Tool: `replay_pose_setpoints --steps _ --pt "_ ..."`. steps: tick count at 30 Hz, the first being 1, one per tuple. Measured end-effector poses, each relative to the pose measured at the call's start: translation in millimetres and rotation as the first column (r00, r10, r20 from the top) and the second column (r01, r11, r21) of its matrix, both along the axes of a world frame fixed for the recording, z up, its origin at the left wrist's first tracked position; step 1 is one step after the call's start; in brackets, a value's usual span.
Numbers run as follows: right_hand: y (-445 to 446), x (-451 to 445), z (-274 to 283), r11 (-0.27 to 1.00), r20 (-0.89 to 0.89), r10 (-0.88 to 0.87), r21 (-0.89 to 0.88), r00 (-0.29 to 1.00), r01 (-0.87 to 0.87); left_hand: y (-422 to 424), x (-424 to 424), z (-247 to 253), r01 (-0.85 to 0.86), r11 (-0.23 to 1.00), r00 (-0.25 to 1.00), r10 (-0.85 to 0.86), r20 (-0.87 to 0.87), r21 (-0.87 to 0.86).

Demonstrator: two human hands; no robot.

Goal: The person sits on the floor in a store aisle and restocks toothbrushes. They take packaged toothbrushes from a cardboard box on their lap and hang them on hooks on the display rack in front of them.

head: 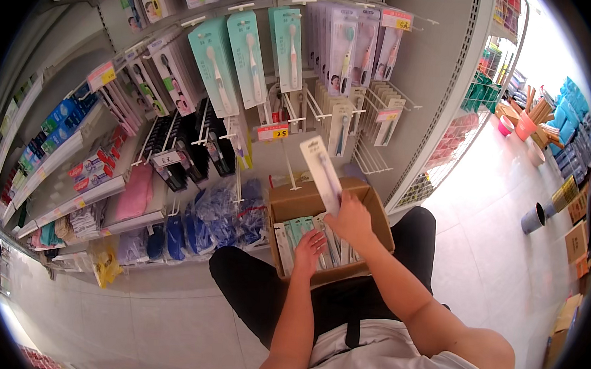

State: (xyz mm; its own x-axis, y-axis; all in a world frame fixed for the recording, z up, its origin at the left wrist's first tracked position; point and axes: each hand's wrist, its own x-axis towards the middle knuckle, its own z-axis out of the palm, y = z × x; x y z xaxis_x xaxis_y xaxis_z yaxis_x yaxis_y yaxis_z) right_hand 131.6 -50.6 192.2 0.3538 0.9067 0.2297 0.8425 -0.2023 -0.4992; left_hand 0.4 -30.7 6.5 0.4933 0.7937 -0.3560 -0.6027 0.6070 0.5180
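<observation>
In my right hand [352,218] is a packaged toothbrush [321,172], gripped by its lower end and tilted over an open cardboard box [328,275]. The box sits between my knees and holds several toothbrush packs [283,246], some white and some green, packed on edge. My left hand [311,245] rests over the packs at the left of the box with its fingers spread; whether it touches them I cannot tell. Above the box, green toothbrush packs [214,70] hang on display hooks, with pale packs [339,129] lower down on the right.
Wire hooks [374,156] jut out above the box. Black toothbrush packs [176,163] hang at left, over bagged blue slippers [213,218] on the bottom shelf. Toothpaste boxes [96,164] lie on a left shelf. Buckets [533,218] and cartons [576,243] stand at far right.
</observation>
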Motion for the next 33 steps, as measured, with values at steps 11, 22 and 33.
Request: replay_pose_setpoints --steps 11,22,33 --pt "24.5 19.1 42.6 0.994 0.057 -0.090 -0.061 0.994 0.094 1.8 7.3 -8.8 -0.101 0.992 0.975 0.084 -0.205 -0.076" --pt "25.7 9.3 51.6 0.993 0.049 -0.046 -0.106 0.998 0.051 2.4 7.9 -5.4 -0.100 0.991 0.969 0.078 -0.233 -0.087" --pt "31.4 20.1 28.2 0.987 0.036 0.012 -0.158 0.999 -0.006 5.1 7.8 -5.8 -0.073 0.992 0.949 0.036 -0.313 -0.106"
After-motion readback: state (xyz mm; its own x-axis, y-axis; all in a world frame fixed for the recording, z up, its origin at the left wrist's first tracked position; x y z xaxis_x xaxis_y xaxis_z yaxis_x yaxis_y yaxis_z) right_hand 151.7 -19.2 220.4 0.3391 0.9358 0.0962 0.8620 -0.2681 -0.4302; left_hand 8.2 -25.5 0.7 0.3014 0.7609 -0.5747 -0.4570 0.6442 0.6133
